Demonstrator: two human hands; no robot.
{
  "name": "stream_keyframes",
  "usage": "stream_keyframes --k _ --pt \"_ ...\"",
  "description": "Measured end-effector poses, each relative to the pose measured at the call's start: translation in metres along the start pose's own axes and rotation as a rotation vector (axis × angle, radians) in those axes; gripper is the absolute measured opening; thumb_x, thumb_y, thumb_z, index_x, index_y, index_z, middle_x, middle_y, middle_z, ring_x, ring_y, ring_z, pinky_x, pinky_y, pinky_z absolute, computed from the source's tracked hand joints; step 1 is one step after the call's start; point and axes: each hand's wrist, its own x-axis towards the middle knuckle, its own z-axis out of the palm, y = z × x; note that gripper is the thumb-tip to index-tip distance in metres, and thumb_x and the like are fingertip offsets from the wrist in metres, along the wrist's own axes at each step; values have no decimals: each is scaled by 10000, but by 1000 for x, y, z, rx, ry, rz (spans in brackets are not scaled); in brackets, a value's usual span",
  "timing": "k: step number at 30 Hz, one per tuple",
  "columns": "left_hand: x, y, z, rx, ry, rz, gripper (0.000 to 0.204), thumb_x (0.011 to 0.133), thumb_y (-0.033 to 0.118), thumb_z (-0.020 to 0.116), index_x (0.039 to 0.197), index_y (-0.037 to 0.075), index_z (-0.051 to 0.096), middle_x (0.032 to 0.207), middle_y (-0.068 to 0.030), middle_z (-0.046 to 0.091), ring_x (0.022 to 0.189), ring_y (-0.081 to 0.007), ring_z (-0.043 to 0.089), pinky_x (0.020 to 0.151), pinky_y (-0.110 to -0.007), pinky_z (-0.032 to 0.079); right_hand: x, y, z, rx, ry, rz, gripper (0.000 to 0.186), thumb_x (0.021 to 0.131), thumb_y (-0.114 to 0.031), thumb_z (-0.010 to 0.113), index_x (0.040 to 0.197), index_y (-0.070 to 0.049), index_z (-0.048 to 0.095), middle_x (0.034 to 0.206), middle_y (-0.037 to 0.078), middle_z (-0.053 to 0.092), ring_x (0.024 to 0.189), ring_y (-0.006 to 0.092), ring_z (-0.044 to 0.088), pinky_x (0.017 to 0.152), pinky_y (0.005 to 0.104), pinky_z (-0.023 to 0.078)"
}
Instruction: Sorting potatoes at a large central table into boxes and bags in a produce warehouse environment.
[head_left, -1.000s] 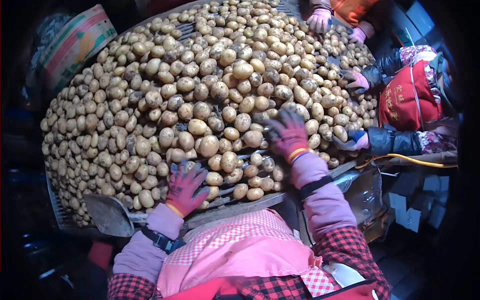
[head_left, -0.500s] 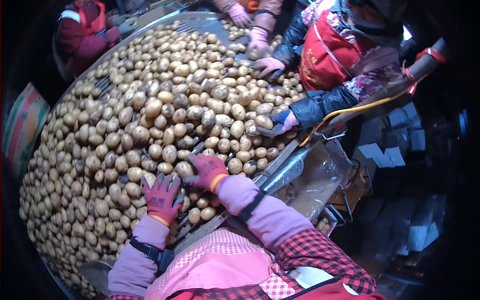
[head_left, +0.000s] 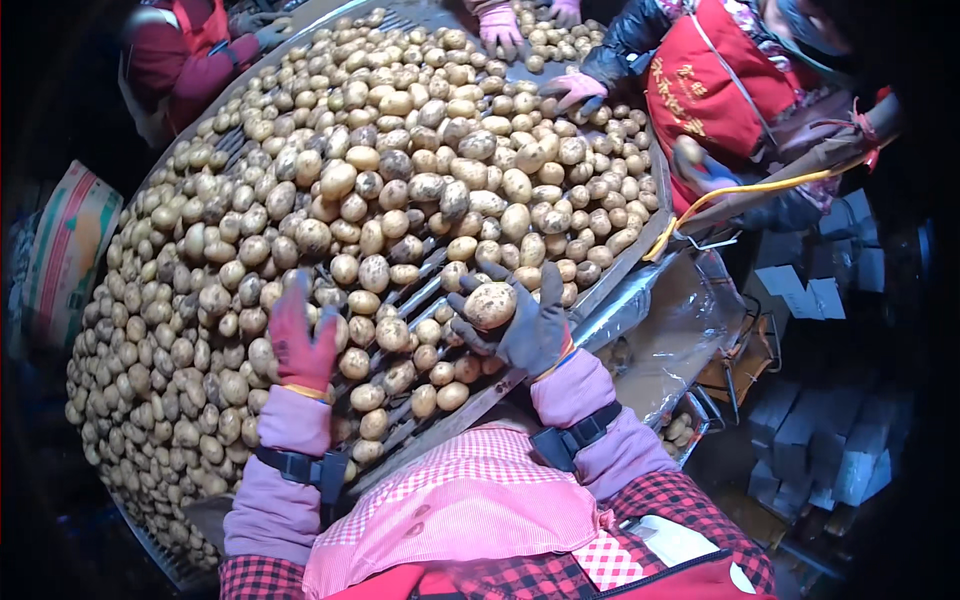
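A heap of potatoes (head_left: 210, 350), many smudged with dark soil, spreads over a large slatted table (head_left: 425, 287). My right hand (head_left: 535, 335), in a glove with a grey palm, is turned palm up near the table's front edge. A dirt-specked potato (head_left: 490, 306) rests in it, with the fingers curved around and partly spread. To the left, my left hand (head_left: 303, 345), in a red glove, lies against the heap with its fingers stretched out and apart. It holds nothing that I can see. Several loose potatoes (head_left: 397, 376) sit on the slats between my hands.
A co-worker in a red apron (head_left: 715, 85) stands at the far right, one gloved hand (head_left: 575, 90) at the potatoes. Another person (head_left: 185, 60) is at the far left. A yellow cord (head_left: 740, 190) runs along a bar. Plastic-lined cardboard (head_left: 665, 320) and a striped sack (head_left: 72, 250) flank the table.
My right hand has moved right and turned palm up with a potato in it. My left hand has shifted slightly up and left. Bare slats now show between them; the co-worker's near hand has drawn back.
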Motion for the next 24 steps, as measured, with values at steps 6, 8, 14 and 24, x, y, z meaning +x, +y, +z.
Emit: stream_keyframes --k 6,8,14,24 --pt "-44 -43 -39 122 75 -133 589 845 215 662 1362 9 471 1272 -206 551 1161 -375 518 1017 -477 378 5 12 -3 50 8 30 412 978 -502 445 918 -117 579 928 138 631 957 337 602 765 451 530" --pt "-53 -39 -40 130 76 -107 563 843 197 667 1345 14 493 1263 -204 563 1158 -365 528 1026 -458 382 5 15 -3 -44 -55 67 354 986 -436 472 856 -117 558 863 127 607 862 318 593 678 415 510" --pt "-39 -2 -13 381 -377 6 763 744 381 735 1405 134 445 1337 -129 520 1185 -333 518 1081 -492 301 -5 26 -3 -585 -61 157 493 946 -116 574 1410 -70 414 1133 116 585 1033 262 612 852 379 560" --pt "-13 41 -4 -1023 -451 -389 405 998 179 448 1347 -21 498 1306 -124 577 1234 -192 513 1042 -322 393 -3 44 -12 -158 -288 388 606 980 -454 474 1499 -195 299 1447 137 426 1187 300 548 949 459 497"
